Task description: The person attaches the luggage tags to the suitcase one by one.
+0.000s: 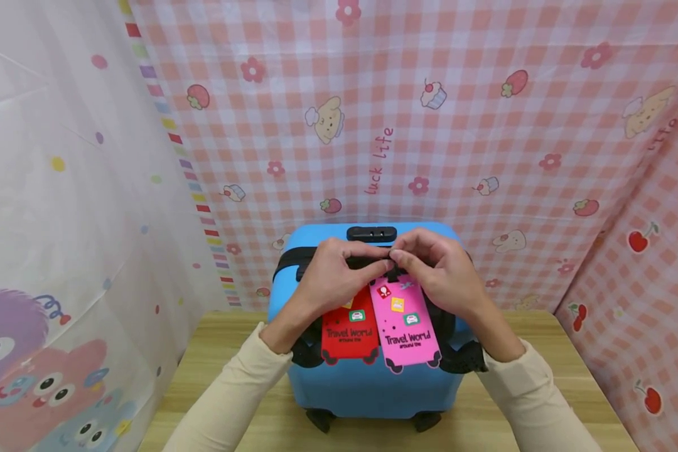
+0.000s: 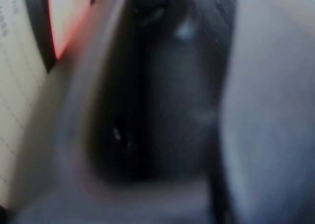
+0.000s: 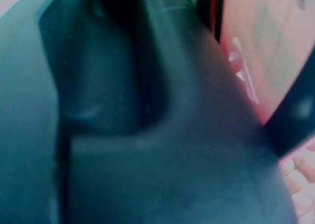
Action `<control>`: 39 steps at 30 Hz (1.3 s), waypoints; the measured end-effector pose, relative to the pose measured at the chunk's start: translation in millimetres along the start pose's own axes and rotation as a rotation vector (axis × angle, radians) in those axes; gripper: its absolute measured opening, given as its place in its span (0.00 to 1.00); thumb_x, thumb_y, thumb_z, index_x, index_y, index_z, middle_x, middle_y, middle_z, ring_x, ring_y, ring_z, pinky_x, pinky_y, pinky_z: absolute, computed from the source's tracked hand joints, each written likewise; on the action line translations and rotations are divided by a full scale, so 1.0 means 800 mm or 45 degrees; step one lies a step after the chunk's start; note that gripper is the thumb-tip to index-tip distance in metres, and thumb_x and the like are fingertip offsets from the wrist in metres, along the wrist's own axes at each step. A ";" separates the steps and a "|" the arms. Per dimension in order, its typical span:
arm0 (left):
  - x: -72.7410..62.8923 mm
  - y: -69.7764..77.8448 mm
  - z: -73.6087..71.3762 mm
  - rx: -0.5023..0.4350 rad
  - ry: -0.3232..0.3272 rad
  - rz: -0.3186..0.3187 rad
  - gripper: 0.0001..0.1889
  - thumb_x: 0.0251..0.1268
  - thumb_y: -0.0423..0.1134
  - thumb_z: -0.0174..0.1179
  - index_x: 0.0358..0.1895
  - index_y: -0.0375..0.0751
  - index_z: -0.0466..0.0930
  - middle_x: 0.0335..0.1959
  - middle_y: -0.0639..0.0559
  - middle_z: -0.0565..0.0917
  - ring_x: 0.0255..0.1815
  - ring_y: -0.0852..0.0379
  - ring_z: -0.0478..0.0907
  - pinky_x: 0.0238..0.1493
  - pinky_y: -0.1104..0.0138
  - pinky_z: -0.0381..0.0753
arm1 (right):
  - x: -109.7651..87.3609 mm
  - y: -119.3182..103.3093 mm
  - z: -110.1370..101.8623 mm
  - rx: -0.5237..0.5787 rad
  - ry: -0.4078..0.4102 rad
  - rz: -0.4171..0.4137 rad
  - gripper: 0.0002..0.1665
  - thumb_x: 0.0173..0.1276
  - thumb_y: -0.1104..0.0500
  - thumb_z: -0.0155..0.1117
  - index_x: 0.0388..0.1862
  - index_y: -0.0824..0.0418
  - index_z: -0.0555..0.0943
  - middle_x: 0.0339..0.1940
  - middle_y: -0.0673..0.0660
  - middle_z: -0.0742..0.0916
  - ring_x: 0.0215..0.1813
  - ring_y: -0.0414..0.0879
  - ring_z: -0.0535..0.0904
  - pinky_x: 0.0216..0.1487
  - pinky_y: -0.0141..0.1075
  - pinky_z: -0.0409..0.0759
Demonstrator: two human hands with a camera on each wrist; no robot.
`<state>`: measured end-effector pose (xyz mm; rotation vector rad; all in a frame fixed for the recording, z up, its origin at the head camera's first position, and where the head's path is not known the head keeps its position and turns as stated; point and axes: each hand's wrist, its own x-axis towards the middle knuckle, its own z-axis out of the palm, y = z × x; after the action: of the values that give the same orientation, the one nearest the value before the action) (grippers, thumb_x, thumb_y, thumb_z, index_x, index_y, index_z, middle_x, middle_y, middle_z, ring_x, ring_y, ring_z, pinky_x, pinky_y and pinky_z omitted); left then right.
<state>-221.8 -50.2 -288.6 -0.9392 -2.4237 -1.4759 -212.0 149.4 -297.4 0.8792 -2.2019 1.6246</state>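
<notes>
A blue suitcase (image 1: 378, 392) stands upright against the cloth backdrop, with black handle parts around its front top. Two luggage tags printed "Travel World" hang over its front: a red luggage tag (image 1: 341, 345) on the left and a pink luggage tag (image 1: 405, 323) on the right. My left hand (image 1: 334, 271) and right hand (image 1: 437, 270) meet above the pink tag, thumbs and index fingers pinching its thin black strap, mostly hidden by the fingertips. Both wrist views show a blurred, dark handle recess (image 2: 182, 111) close up, with pale tag backs (image 3: 266, 51) beside it.
A black combination lock (image 1: 371, 234) is set into the suitcase top. Black wheels (image 1: 320, 419) touch the wooden table (image 1: 226, 376). Pink checked cloth (image 1: 429, 125) rises behind and at the right; a white patterned sheet (image 1: 62, 188) hangs at the left.
</notes>
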 end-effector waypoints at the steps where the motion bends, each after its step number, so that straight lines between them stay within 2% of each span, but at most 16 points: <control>1: 0.000 0.000 0.001 0.009 0.006 0.006 0.13 0.64 0.40 0.68 0.51 0.43 0.88 0.42 0.53 0.90 0.37 0.65 0.84 0.38 0.69 0.83 | 0.000 0.001 0.000 0.015 -0.002 0.012 0.02 0.71 0.68 0.60 0.39 0.65 0.80 0.27 0.58 0.81 0.27 0.45 0.77 0.29 0.32 0.77; 10: 0.002 0.001 0.005 0.074 0.045 0.020 0.13 0.63 0.39 0.68 0.50 0.43 0.88 0.42 0.52 0.90 0.39 0.65 0.84 0.36 0.70 0.83 | -0.001 0.002 -0.003 0.014 -0.011 0.025 0.02 0.72 0.68 0.60 0.40 0.65 0.81 0.24 0.59 0.78 0.25 0.45 0.73 0.28 0.33 0.74; 15: 0.003 0.003 0.005 0.096 0.052 0.007 0.13 0.63 0.40 0.69 0.50 0.44 0.89 0.42 0.52 0.90 0.39 0.64 0.84 0.37 0.71 0.82 | 0.000 0.001 -0.004 0.047 -0.007 -0.009 0.03 0.72 0.69 0.59 0.39 0.66 0.80 0.24 0.60 0.76 0.24 0.45 0.72 0.27 0.33 0.74; 24: 0.005 0.005 0.005 0.132 0.044 -0.062 0.12 0.63 0.40 0.69 0.49 0.47 0.89 0.41 0.54 0.90 0.37 0.65 0.83 0.36 0.71 0.82 | -0.003 0.002 -0.003 0.067 0.039 -0.078 0.03 0.70 0.71 0.60 0.38 0.67 0.80 0.26 0.58 0.77 0.25 0.44 0.72 0.27 0.33 0.74; 30: 0.005 0.003 0.005 0.109 0.043 -0.066 0.12 0.62 0.40 0.69 0.49 0.47 0.89 0.41 0.54 0.90 0.38 0.65 0.83 0.38 0.71 0.82 | -0.006 0.000 -0.009 0.098 0.030 -0.025 0.06 0.68 0.72 0.62 0.43 0.70 0.81 0.30 0.54 0.81 0.29 0.45 0.77 0.33 0.30 0.78; 34: 0.005 0.002 0.005 0.085 0.045 -0.048 0.12 0.62 0.38 0.69 0.49 0.45 0.89 0.42 0.53 0.90 0.39 0.65 0.84 0.39 0.72 0.83 | -0.005 0.000 -0.010 0.013 0.004 -0.037 0.08 0.65 0.72 0.65 0.43 0.67 0.83 0.27 0.55 0.81 0.26 0.45 0.76 0.27 0.30 0.75; 39: 0.003 0.002 0.005 0.073 0.045 -0.053 0.11 0.63 0.38 0.68 0.49 0.45 0.89 0.42 0.53 0.90 0.39 0.64 0.84 0.38 0.72 0.83 | -0.004 0.002 -0.007 -0.076 0.009 -0.072 0.06 0.66 0.71 0.65 0.40 0.65 0.85 0.34 0.56 0.85 0.29 0.43 0.81 0.30 0.30 0.80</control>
<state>-222.5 -45.4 -288.2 -0.8486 -2.4608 -1.4157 -211.7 156.0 -298.6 0.9096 -2.1886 1.5259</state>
